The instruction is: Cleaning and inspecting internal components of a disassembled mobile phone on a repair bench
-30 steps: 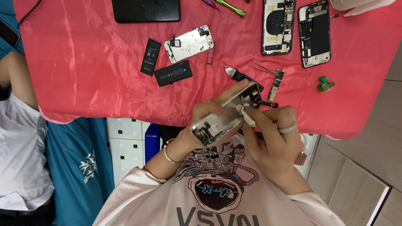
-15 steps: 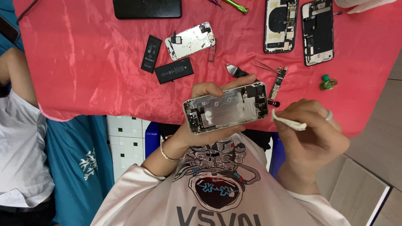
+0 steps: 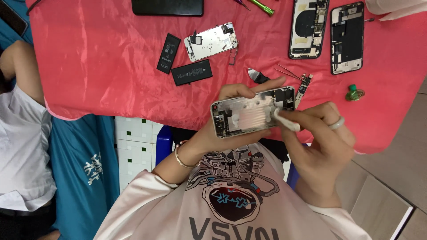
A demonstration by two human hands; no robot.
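My left hand (image 3: 231, 129) grips an opened phone housing (image 3: 251, 111) by its edges, silver inner side up, level above the near edge of the red cloth (image 3: 102, 58). Pinched in my right hand (image 3: 318, 142) is a small white pad (image 3: 284, 119), its tip pressed on the housing's right end. That hand wears a pale ring, and a bracelet circles my left wrist.
On the cloth lie two black batteries (image 3: 192, 72), a silver phone frame (image 3: 211, 41), tweezers (image 3: 289, 73), a circuit board (image 3: 303, 88), two opened phones (image 3: 347, 38), a green cap (image 3: 354, 93) and a dark tablet (image 3: 167, 6). Another person's arm (image 3: 20, 66) is at left.
My right hand pulled away to the right with the white pad, then came back onto the housing's right end. The left hand turned the housing flatter and shifted it slightly right.
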